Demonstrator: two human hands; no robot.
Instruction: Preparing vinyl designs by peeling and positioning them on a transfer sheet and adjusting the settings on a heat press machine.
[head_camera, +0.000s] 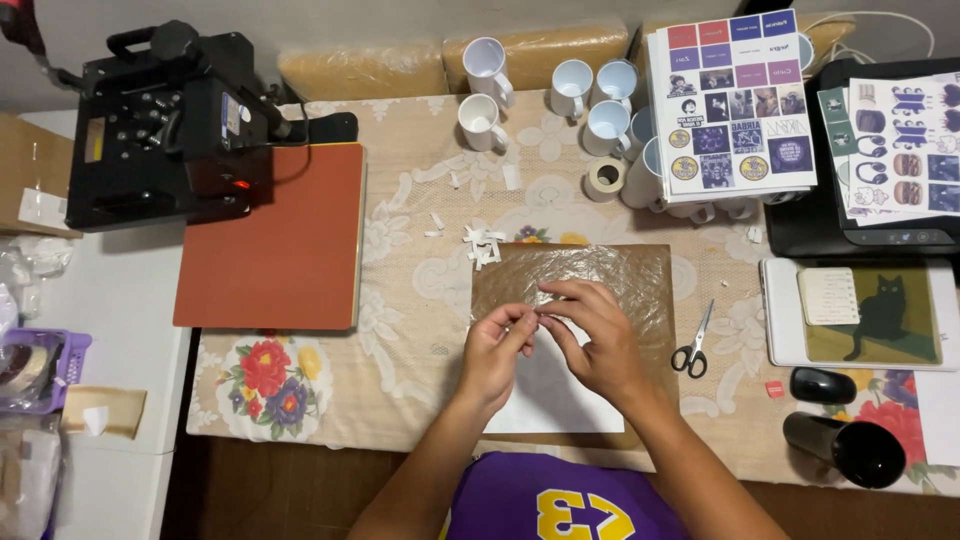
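Across the floral-clothed table sit a black heat press with its red pad, white mugs, printed sheets and scissors. Near the front edge lies brown paper over a white sheet (its long axis runs away from the person). Above it, the left hand and right hand pinch a tiny pale strip between nearly closed fingertips; its direction is unclear.

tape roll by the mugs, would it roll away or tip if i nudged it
The tape roll lies flat on the tablecloth, so a nudge would probably slide it, not roll it. It looks hollow and light, so likely easy to shift. Mugs crowd it, so it may bump them.
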